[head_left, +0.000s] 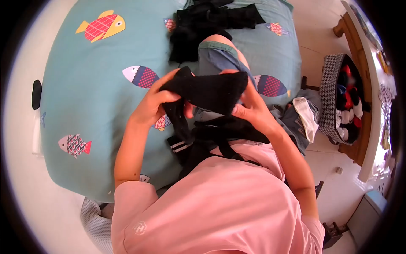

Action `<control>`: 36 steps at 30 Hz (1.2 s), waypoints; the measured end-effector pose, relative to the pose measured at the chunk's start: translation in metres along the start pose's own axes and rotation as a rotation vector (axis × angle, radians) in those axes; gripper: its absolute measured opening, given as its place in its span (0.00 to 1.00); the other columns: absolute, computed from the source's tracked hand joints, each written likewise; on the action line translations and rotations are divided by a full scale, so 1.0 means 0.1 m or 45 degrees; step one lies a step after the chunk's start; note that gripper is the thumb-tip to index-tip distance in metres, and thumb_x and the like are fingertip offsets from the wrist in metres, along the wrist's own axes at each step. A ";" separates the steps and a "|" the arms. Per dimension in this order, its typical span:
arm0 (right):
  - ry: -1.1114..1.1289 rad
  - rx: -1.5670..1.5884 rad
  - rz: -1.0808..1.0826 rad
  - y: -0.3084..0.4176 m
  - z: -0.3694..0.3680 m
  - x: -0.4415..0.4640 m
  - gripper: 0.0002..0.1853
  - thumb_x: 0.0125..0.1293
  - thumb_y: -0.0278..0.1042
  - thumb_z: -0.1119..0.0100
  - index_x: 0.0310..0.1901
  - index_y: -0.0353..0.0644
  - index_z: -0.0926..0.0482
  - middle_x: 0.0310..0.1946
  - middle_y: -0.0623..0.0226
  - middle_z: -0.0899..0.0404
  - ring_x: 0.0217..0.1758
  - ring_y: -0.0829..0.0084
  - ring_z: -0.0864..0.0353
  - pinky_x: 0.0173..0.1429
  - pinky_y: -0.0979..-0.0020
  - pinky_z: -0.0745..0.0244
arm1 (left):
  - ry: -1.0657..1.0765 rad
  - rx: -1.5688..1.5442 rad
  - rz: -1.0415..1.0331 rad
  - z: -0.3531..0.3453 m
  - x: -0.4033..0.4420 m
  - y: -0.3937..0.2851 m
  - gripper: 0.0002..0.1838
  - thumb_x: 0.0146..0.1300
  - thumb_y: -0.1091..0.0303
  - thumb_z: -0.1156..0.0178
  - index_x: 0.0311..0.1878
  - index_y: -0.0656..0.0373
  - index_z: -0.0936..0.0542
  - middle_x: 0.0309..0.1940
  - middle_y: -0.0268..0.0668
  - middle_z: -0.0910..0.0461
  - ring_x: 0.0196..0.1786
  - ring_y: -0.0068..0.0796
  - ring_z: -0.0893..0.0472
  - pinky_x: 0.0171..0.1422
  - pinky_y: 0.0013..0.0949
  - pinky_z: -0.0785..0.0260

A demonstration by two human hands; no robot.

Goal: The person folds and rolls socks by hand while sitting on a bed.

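A black sock [211, 91] is stretched sideways in front of my chest, above my lap. My left hand [158, 99] pinches its narrower end, where another length of black fabric [178, 122] hangs down. I cannot tell whether that is a second sock. My right hand [253, 108] grips the wide end at the cuff, thumb below. More black socks or cloth [232, 127] lie across my lap, one piece with white stripes [179, 146]. Beyond my knee a pile of black clothing [198, 25] rests on the bed.
A teal fish-print bedsheet [93, 106] spreads under everything. One black sock [37, 95] lies off the bed's left edge. At right are grey and white clothes [304, 116], a houndstooth fabric box [330, 93] of rolled socks, and a wooden-legged table [355, 38].
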State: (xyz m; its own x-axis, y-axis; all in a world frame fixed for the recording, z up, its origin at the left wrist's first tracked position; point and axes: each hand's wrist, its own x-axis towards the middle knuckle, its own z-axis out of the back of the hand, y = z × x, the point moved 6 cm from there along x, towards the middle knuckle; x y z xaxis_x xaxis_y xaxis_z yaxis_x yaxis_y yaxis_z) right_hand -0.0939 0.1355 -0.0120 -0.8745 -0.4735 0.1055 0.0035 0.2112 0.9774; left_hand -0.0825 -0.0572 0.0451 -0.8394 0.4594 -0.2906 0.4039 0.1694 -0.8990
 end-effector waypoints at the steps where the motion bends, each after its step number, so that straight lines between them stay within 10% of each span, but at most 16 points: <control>1: 0.110 0.279 -0.169 -0.06 -0.03 -0.03 0.38 0.53 0.50 0.36 0.60 0.38 0.38 0.55 0.60 0.31 0.60 0.69 0.33 0.62 0.63 0.37 | -0.041 0.019 0.032 -0.10 0.00 -0.02 0.29 0.52 0.71 0.48 0.59 0.67 0.38 0.40 0.44 0.23 0.39 0.37 0.21 0.37 0.37 0.24; 10: 0.128 0.941 -0.464 -0.06 0.09 -0.05 0.38 0.62 0.64 0.57 0.62 0.38 0.40 0.53 0.53 0.29 0.55 0.59 0.26 0.60 0.54 0.33 | 0.155 -0.154 0.306 -0.19 0.18 0.38 0.28 0.54 0.49 0.39 0.47 0.62 0.33 0.40 0.39 0.25 0.42 0.29 0.23 0.39 0.27 0.26; 16: 0.063 0.077 -0.320 -0.07 0.23 0.13 0.15 0.55 0.21 0.40 0.46 0.35 0.25 0.37 0.67 0.23 0.45 0.80 0.26 0.49 0.77 0.30 | 0.130 0.445 0.373 -0.09 0.28 0.56 0.16 0.55 0.64 0.37 0.43 0.60 0.29 0.40 0.28 0.28 0.43 0.16 0.30 0.47 0.21 0.37; 20: -0.145 -0.446 0.065 0.20 0.41 0.29 0.13 0.50 0.14 0.44 0.38 0.38 0.21 0.31 0.68 0.21 0.43 0.75 0.23 0.47 0.73 0.27 | -0.561 1.226 -0.214 0.38 0.31 0.17 0.10 0.52 0.73 0.37 0.38 0.61 0.26 0.36 0.31 0.27 0.40 0.20 0.26 0.39 0.23 0.33; 23: -0.105 -0.825 0.600 0.28 0.50 0.33 0.16 0.43 0.11 0.44 0.33 0.43 0.20 0.38 0.66 0.20 0.48 0.63 0.25 0.49 0.67 0.27 | -0.557 1.751 -0.997 0.02 0.15 -0.11 0.12 0.47 0.77 0.37 0.36 0.61 0.26 0.41 0.35 0.27 0.44 0.27 0.25 0.45 0.31 0.30; 28: 0.022 -1.411 0.601 -0.17 0.77 0.18 0.13 0.40 0.14 0.45 0.26 0.44 0.20 0.47 0.64 0.25 0.54 0.61 0.30 0.53 0.65 0.30 | 0.152 1.899 -0.542 -0.33 0.23 0.89 0.09 0.47 0.68 0.35 0.31 0.58 0.24 0.42 0.35 0.25 0.44 0.35 0.24 0.45 0.34 0.29; 36: -0.214 -1.199 0.443 -0.23 0.47 0.00 0.16 0.50 0.23 0.41 0.43 0.43 0.24 0.41 0.62 0.24 0.46 0.59 0.27 0.51 0.65 0.30 | -0.404 1.859 -1.020 -0.11 0.43 0.70 0.14 0.48 0.81 0.44 0.41 0.59 0.24 0.53 0.36 0.27 0.56 0.40 0.28 0.59 0.39 0.35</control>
State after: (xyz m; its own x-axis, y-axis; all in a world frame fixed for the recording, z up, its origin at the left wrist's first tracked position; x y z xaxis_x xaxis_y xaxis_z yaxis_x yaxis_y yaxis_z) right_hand -0.1165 0.1706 -0.0429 -0.8085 -0.3725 0.4555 0.5879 -0.4788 0.6520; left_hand -0.0866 -0.0155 -0.0266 -0.7593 0.4528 0.4674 -0.6228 -0.7140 -0.3200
